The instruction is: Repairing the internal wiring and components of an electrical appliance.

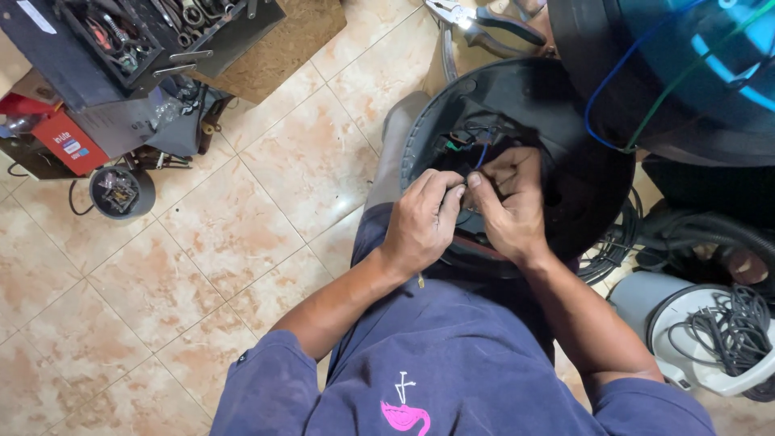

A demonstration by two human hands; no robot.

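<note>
My left hand (pixel 424 220) and my right hand (pixel 508 203) meet fingertip to fingertip over a round black plastic housing (pixel 581 186) resting on my lap. Both pinch something small at the same spot, likely a thin wire end; it is hidden by the fingers. Short blue, green and dark wires (pixel 476 145) poke out of the housing just above my fingers. A long blue wire (pixel 601 105) and a green wire (pixel 678 81) run from the housing up to a large black and blue part (pixel 694 64) at the top right.
Pliers (pixel 484 20) lie on the tiled floor (pixel 234 226) at top centre. An open black toolbox (pixel 137 40) with tools sits top left, a red box (pixel 69 141) and small round black tray (pixel 121 192) below it. Coiled black cable (pixel 726 327) lies in a white round part at right.
</note>
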